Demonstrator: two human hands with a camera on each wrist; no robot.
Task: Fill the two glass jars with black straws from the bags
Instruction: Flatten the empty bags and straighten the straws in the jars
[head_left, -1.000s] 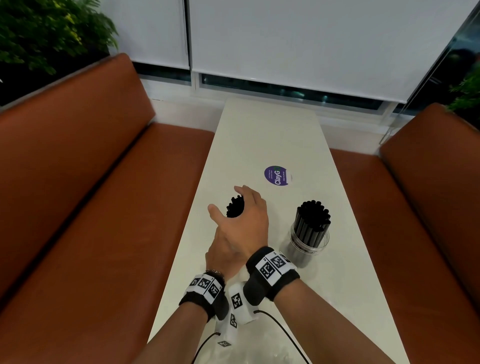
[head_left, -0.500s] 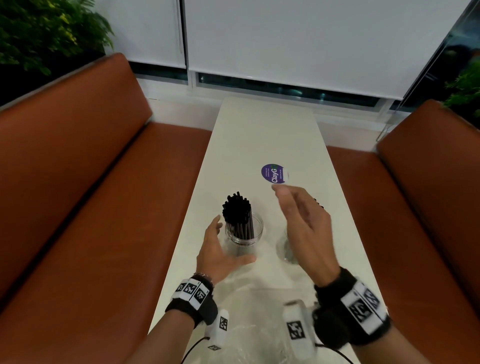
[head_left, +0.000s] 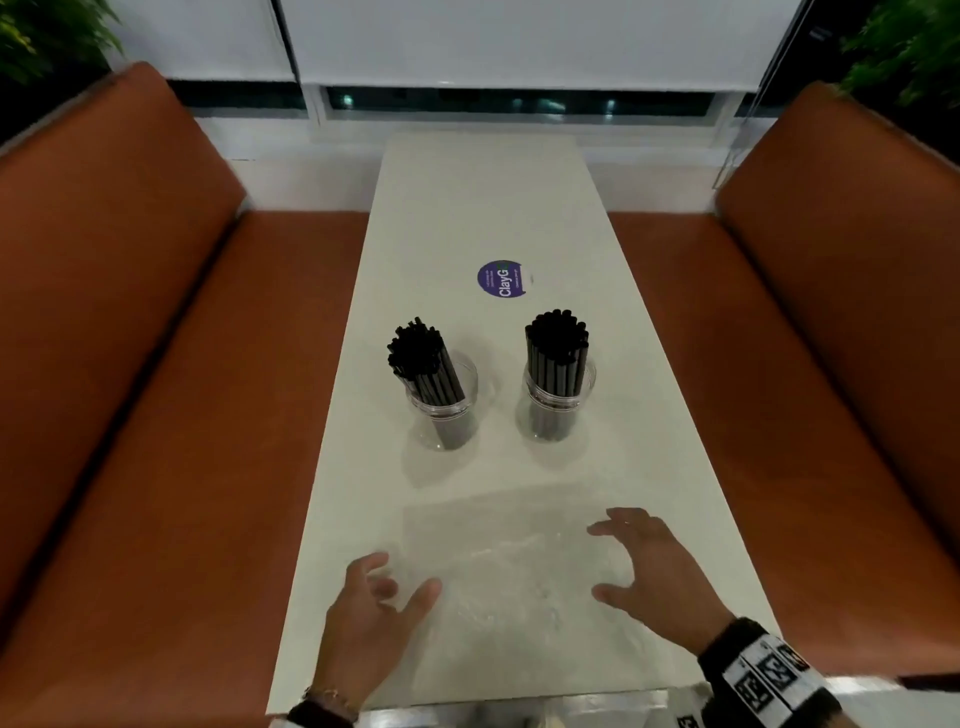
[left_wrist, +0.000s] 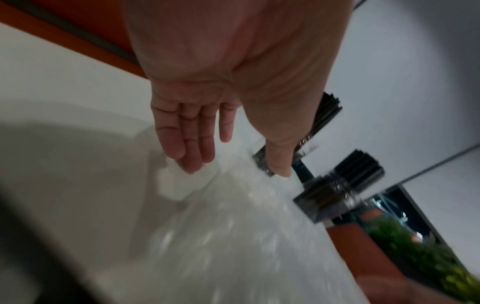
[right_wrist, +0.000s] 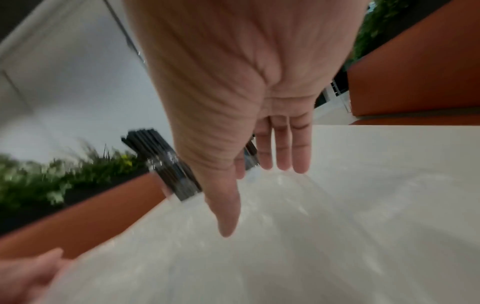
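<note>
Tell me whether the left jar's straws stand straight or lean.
Leaning: the straws tilt left in the left jar, leaving empty space at its right rim.

Both forearms are bare, with no sleeves showing. The right hand has a broad black band at the wrist, fuzzy at its edge, carrying a white strip printed with black square markers. Below it a further white piece with a black marker shows at the frame's bottom edge. The left hand has a thin beaded bracelet above a dark band, mostly cut off.
</note>
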